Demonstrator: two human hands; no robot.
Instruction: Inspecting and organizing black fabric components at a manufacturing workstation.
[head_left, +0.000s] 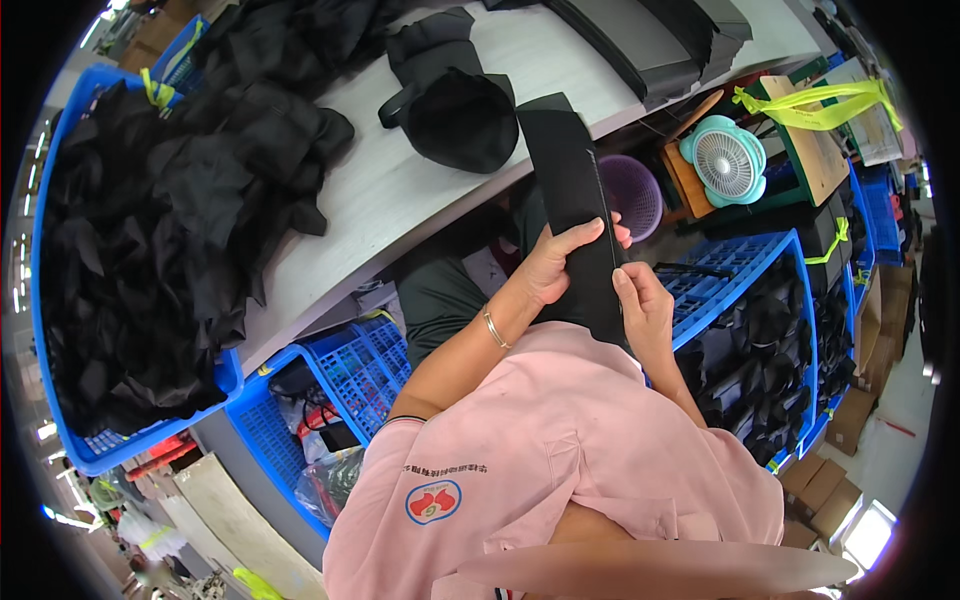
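A long black fabric strip (567,180) stretches from my lap up to the table's edge. My left hand (553,262) is closed on it, the thumb flat on top and the fingers curled underneath. With thumb and fingers pinched, my right hand (643,302) grips the strip's right edge lower down. Just beyond the strip, a black sewn fabric piece (460,115) with a rounded, cup-like opening lies on the white table (350,205).
A blue basket (150,445) heaped with black fabric pieces stands at the left. Flat black panels (640,40) lie at the table's far right. A turquoise fan (722,160), a purple basket (632,195) and a blue crate (740,270) of black pieces are on the right.
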